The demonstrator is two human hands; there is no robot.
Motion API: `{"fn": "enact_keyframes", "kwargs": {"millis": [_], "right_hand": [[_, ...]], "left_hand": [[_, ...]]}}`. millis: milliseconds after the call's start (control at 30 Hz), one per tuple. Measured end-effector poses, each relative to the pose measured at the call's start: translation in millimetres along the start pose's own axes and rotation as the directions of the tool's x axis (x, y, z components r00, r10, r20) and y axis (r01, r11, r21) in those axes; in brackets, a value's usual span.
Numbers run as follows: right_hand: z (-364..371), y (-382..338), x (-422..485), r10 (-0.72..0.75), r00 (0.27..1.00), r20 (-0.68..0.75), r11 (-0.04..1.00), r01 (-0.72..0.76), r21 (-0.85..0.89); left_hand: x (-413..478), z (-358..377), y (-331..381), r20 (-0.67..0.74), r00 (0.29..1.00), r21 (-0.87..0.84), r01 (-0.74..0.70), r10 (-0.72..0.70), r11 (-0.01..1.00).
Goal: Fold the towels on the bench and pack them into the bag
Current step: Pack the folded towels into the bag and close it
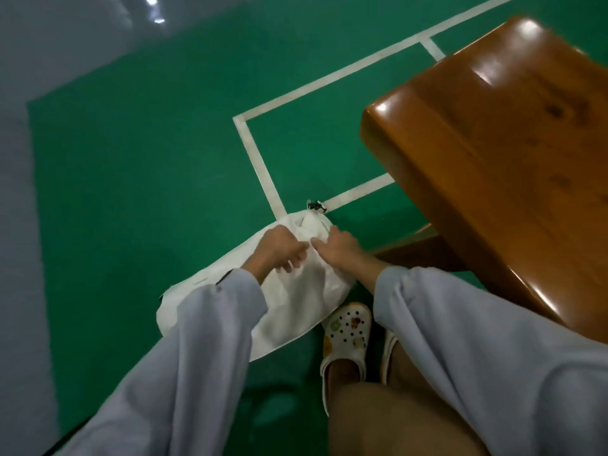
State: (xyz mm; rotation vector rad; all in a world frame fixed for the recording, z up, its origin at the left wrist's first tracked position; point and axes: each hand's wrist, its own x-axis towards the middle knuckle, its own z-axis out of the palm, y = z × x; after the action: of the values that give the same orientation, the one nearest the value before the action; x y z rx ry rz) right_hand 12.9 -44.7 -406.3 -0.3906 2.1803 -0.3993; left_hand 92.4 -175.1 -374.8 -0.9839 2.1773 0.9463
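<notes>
Two hands, one bag, and the head view is all we get. The bag (289, 307) is white and lies slumped on the green floor (148, 176), just off the left edge of the glossy wooden surface (493, 133). Its mouth points away from the person, near the corner of the white court lines (256, 166).

The left hand (283, 246) has its fingers curled tight into the fabric on one side of the mouth. The right hand (335, 248) pinches the other side, so both are grasping the bag, nearly knuckle to knuckle. There's a pale folded lump in the mouth, probably a towel (311, 225), but it's white on white and a bit blurry, so I wouldn't swear to it. A small black toggle (316, 205) sits at the far tip of the bag.

What could go wrong imo: the bag is floppy and lying flat, so if the mouth gets yanked shut or lifted unevenly, the fold could bunch up or the towel could slide back out. Also a clog (345, 334) is right by the bag's near edge, so it'd be easy to tread on the fabric and pin it mid-pull.
</notes>
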Motion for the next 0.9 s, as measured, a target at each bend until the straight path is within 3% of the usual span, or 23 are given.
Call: {"fn": "enact_keyframes", "kwargs": {"millis": [133, 300, 433, 600, 700, 833, 900], "right_hand": [[11, -33, 9, -0.198, 0.98, -0.027, 0.93, 0.179, -0.32], [33, -87, 22, -0.386, 0.92, 0.069, 0.799, 0.37, -0.473], [62, -114, 37, -0.42, 0.896, 0.146, 0.692, 0.42, -0.587], [70, -94, 56, -0.327, 0.934, 0.145, 0.559, 0.315, -0.767], [65, -100, 57, -0.248, 0.949, 0.196, 0.516, 0.3, -0.802], [66, -118, 57, -0.12, 0.941, 0.318, 0.534, 0.331, -0.778], [65, -118, 61, -0.057, 0.931, 0.362, 0.534, 0.334, -0.777]], "left_hand": [[1, -44, -74, -0.151, 0.986, 0.263, -0.027, 0.069, 0.964], [10, -53, -128, -0.133, 0.984, 0.311, -0.069, 0.115, 0.948], [27, -54, -161, -0.086, 0.996, 0.275, 0.047, -0.024, 0.96], [36, -47, -202, -0.058, 0.986, 0.18, 0.165, -0.157, 0.97], [41, -35, -216, 0.12, 0.976, 0.06, 0.176, -0.183, 0.982], [40, -21, -213, 0.28, 0.95, 0.11, 0.114, -0.141, 0.987], [38, -21, -210, 0.26, 0.957, 0.15, 0.094, -0.131, 0.984]]}}
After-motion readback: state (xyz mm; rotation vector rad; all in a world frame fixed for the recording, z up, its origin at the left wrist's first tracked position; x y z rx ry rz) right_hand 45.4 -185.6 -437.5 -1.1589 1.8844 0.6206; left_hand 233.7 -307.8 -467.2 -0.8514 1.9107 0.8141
